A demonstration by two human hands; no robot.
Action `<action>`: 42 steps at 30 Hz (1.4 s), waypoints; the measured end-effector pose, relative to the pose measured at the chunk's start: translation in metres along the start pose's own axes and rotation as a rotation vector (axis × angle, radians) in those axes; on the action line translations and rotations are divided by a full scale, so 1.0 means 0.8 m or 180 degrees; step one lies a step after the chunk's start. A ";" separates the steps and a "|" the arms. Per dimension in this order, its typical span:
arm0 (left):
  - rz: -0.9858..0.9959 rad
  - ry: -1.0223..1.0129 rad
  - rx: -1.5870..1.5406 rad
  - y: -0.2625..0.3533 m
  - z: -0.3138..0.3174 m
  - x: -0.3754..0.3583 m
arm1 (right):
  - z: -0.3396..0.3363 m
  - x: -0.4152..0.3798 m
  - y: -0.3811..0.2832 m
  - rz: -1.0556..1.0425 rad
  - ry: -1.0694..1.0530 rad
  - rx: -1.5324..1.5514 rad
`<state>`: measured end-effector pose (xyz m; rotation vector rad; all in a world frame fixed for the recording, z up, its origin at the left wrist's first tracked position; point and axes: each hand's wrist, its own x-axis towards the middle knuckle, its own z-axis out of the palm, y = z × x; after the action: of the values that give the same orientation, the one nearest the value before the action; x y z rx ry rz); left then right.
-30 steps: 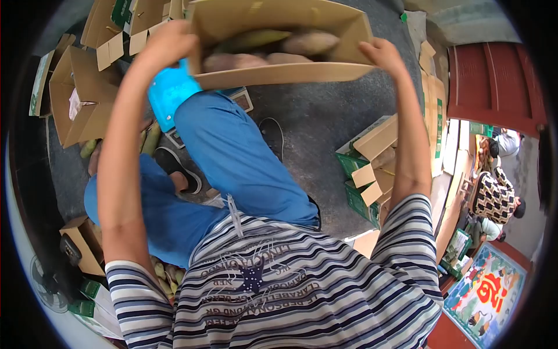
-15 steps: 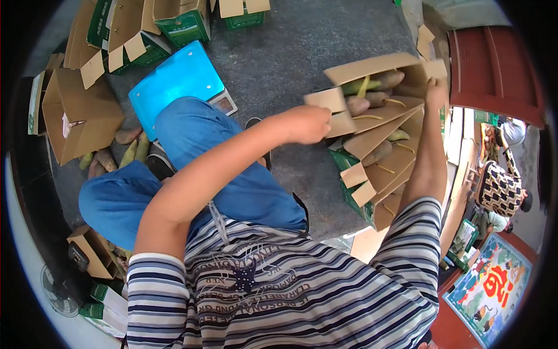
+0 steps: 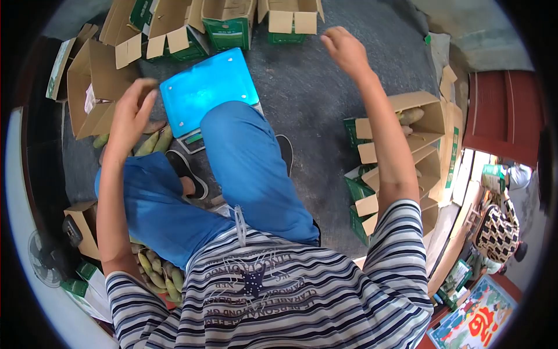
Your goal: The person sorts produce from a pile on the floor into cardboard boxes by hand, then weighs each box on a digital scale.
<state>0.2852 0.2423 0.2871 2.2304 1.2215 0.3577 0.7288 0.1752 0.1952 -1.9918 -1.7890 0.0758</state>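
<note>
My left hand is raised in front of the open brown carton on the left, thumb and fingers apart and holding nothing. Beside the blue-topped scale, several long green roots lie on the floor near that hand. My right hand reaches forward, its fingers loosely bent and apart with nothing visible in them. The nearest box to it is the green and brown carton at the top. Below my right forearm, on the right, stand cartons holding roots.
More open cartons stand in a row at the top. Other roots lie at lower left, near a fan. At far right are a red door, a person in a patterned top and a colourful poster.
Both hands have let go of the flaps of the right-hand carton. My left hand has swung far left; my right hand has moved left and up. The view has shifted.
</note>
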 end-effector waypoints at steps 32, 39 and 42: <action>0.0055 -0.0745 0.1396 -0.046 0.011 -0.041 | 0.025 -0.101 -0.017 -0.1051 -0.1964 -0.1919; 0.0093 -0.0786 0.1400 -0.047 0.016 -0.043 | -0.043 -0.166 -0.059 0.0612 -0.2193 0.0083; 0.0052 -0.0756 0.1310 -0.050 0.015 -0.043 | 0.021 -0.153 -0.066 0.0432 -0.1101 0.0132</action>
<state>0.2445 0.2260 0.2547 2.5367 1.2319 -0.1683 0.6552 0.0662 0.1679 -2.1702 -1.8305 0.5251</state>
